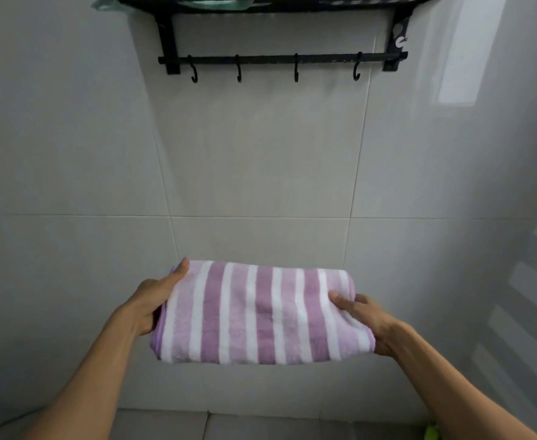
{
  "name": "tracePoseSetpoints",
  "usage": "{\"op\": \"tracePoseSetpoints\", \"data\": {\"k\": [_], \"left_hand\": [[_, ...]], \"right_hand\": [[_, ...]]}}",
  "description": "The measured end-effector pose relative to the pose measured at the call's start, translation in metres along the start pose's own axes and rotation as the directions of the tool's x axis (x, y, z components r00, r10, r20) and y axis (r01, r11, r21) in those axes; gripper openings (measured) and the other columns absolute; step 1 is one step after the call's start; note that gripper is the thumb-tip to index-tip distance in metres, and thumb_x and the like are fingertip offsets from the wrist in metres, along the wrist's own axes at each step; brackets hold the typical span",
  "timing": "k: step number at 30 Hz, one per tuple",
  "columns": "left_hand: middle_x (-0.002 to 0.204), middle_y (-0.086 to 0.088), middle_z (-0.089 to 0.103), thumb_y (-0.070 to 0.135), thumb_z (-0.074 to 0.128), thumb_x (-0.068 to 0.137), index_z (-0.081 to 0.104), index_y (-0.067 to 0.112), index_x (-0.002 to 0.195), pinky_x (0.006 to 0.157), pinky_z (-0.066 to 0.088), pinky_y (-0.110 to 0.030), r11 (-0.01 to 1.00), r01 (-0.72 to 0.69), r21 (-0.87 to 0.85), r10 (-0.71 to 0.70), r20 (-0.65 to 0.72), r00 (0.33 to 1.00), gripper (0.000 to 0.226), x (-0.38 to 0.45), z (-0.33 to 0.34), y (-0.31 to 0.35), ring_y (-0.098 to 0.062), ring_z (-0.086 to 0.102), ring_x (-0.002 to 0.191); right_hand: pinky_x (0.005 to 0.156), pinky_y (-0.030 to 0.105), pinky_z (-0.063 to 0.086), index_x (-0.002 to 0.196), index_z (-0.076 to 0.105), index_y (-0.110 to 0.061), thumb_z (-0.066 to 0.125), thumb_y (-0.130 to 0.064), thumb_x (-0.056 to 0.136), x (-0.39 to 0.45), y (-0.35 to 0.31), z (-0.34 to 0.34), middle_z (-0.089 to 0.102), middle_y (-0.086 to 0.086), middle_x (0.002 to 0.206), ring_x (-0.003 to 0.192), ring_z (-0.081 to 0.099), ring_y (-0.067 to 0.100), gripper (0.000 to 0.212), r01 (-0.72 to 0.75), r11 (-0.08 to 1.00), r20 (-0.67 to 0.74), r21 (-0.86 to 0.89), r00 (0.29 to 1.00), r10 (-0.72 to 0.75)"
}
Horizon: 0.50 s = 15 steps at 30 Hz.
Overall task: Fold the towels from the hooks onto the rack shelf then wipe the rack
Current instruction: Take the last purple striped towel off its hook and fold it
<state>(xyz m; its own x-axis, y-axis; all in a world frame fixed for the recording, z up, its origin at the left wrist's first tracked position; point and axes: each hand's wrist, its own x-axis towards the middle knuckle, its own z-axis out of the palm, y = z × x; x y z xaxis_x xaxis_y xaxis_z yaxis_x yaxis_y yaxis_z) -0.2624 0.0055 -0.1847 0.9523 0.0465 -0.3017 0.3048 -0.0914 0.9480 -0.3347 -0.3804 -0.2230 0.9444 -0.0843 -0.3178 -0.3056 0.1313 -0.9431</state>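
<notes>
**Me:** Head view has the striped towel (262, 312) folded into a thick bundle in the lower middle of the frame, held level between my two hands in front of the tiled wall (70, 154).

**Other:** How are you holding it?

**Me:** My left hand (153, 300) grips the left end, thumb stretched along the top edge, fingers hidden underneath. My right hand (363, 319) grips the right end, thumb pressed into the top, fingers tucked under where I cannot see them.

**Other:** So which step is this?

**Me:** I'd say the folding of this towel is done and placing is what's left. The hooks (238, 71) on the black rack (279, 58) at the top of the frame all hang bare, and something greenish already lies on the rack shelf (260, 1) at the upper edge, though it's cut off and I can't tell what it is.

**Other:** Next move?

**Me:** Probably a lift straight up, well above the hook bar, keeping the bundle flat so the folds don't slip, then sliding it onto the shelf. The towel is well below the rack now. Wiping comes after.
</notes>
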Motion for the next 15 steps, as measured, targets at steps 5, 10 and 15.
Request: {"op": "tracePoseSetpoints", "data": {"k": [5,10,15], "left_hand": [[0.099,-0.018,0.076,0.040,0.093,0.064,0.069,0.000,0.100,0.076,0.055,-0.032,0.990,0.014,0.138,-0.024,0.074,0.997,0.059,0.005,-0.009,-0.055,-0.029,0.074,0.086],[0.104,-0.013,0.072,0.037,0.064,0.096,0.068,0.009,0.103,0.080,0.052,-0.032,0.971,-0.103,0.215,0.119,-0.062,0.991,0.030,0.031,-0.011,-0.067,-0.025,0.069,0.090],[0.117,-0.011,0.056,0.050,0.058,0.096,0.046,0.017,0.128,0.094,0.050,-0.040,0.904,-0.167,0.394,0.237,-0.137,0.962,0.048,0.030,-0.008,-0.056,-0.030,0.060,0.105]], "right_hand": [[0.097,0.057,0.053,0.134,0.053,0.001,0.076,-0.002,0.085,-0.013,0.013,0.005,0.067,0.024,0.127,0.116,0.065,0.043,0.055,-0.114,0.993,0.247,0.008,0.963,0.108],[0.082,0.058,0.058,0.136,0.052,0.001,0.076,-0.001,0.082,-0.011,0.035,0.012,0.069,0.023,0.122,0.107,0.068,0.044,0.059,-0.121,0.992,0.078,-0.016,0.989,0.122],[0.054,0.054,0.060,0.131,0.031,-0.032,0.070,-0.005,0.092,-0.032,0.027,0.021,0.055,0.019,0.127,0.095,0.068,0.046,0.062,-0.072,0.997,-0.125,-0.030,0.990,0.068]]}}
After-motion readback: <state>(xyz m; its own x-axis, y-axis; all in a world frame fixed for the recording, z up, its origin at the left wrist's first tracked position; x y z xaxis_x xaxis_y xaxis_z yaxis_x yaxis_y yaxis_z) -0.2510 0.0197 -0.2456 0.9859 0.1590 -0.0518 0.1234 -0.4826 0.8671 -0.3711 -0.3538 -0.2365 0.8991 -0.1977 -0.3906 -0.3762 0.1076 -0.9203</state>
